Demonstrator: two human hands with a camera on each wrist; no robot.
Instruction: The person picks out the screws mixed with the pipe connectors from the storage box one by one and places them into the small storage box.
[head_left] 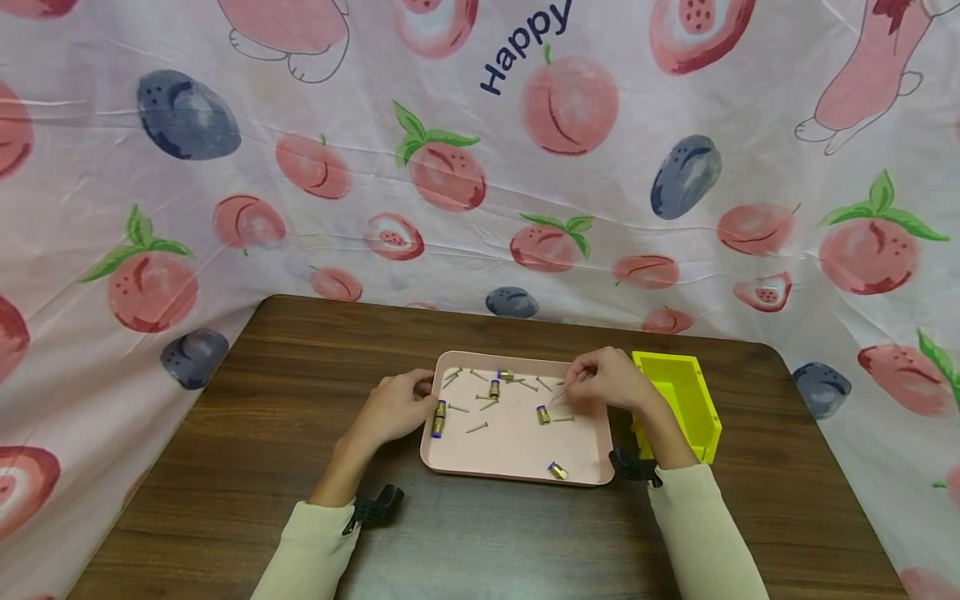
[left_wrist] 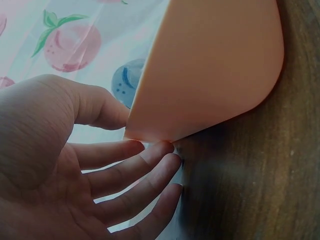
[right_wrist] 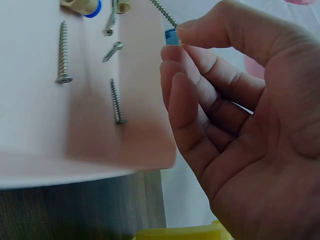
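A shallow pink tray (head_left: 495, 454) holds several loose screws and brass fittings with blue collars. At its left wall, my left hand (head_left: 397, 406) grips the edge, thumb at the rim and fingertips against the outer side. Over the tray's right part, my right hand (head_left: 606, 379) pinches a screw (right_wrist: 164, 12) between thumb and index finger, the other fingers curled inward. Below that hand lie a brass fitting (head_left: 543, 414) and another screw (right_wrist: 116, 102). Two fittings (head_left: 438, 418) stand end to end near the left wall, and one fitting (head_left: 557, 471) lies near the front.
A yellow bin (head_left: 703, 404) stands just right of the tray, partly behind the right forearm. Both are on a dark wooden table (head_left: 300, 350). Behind it hangs a fruit-print cloth (head_left: 450, 275). Black straps circle both wrists.
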